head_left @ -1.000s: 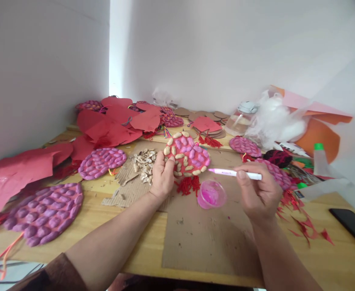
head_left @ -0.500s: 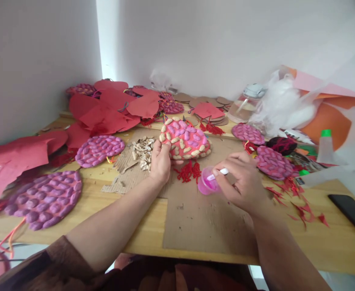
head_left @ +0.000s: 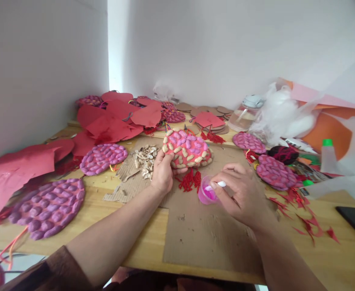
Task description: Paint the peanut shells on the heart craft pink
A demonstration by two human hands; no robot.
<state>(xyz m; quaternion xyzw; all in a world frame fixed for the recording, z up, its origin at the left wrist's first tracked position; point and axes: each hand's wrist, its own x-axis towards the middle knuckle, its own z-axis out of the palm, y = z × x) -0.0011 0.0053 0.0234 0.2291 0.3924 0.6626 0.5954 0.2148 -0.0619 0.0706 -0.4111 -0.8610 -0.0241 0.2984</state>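
Pink paint is covering about half the peanut disc (head_left: 187, 148) that the left hand (head_left: 163, 173) is gripping; the right hand (head_left: 241, 193) is pinching a brush (head_left: 215, 185), dipping in the paint cup (head_left: 207, 195).

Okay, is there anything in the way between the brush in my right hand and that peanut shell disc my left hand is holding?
Nothing visible blocks it. The right hand dips the white-handled brush into the small pink paint cup; only red tassel threads lie below the round peanut-shell disc in the left hand.
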